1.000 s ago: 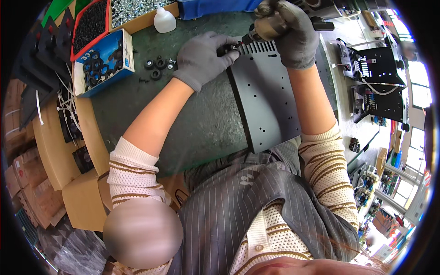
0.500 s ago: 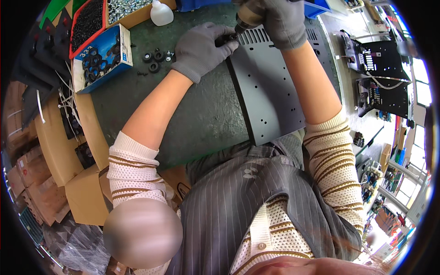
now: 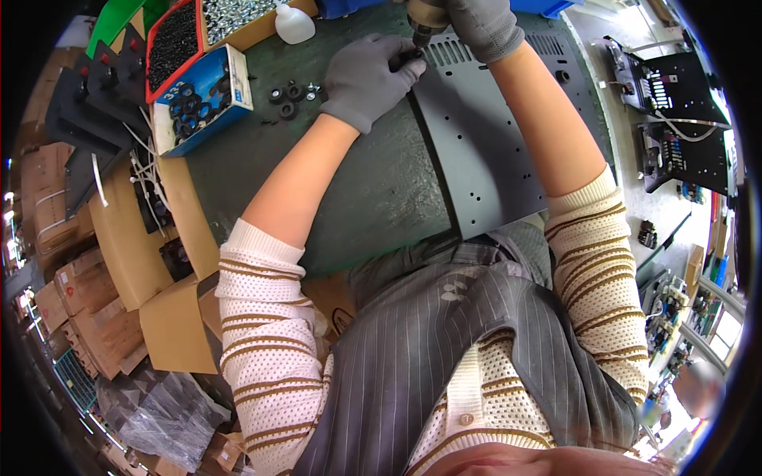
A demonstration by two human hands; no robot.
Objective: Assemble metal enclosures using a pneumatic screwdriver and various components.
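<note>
My left hand (image 3: 361,83), in a grey glove, pinches a small black rubber foot (image 3: 408,57) at the far left corner of a dark metal panel (image 3: 484,170). Most of that foot is hidden by the fingers. In my right hand (image 3: 486,28), also gloved, is a power screwdriver (image 3: 429,14), its bit pointing down at the same corner. The panel lies flat, with slots along its far end and several small holes. A similar black foot (image 3: 563,76) sits on its far right part. Loose black rubber feet (image 3: 287,109) and a few screws (image 3: 313,90) lie left of my left hand.
On the left stand a blue box of black rings (image 3: 242,87), a red-rimmed bin of black screws (image 3: 175,44) and a carton of silver screws (image 3: 238,20). A white bottle (image 3: 295,25) stands behind. Open cardboard boxes (image 3: 178,325) are beside the table (image 3: 373,190).
The whole view has shifted, so the table and panel appear farther right. Both hands stay at the panel's corner, the left still pinching, the right still holding the screwdriver.
</note>
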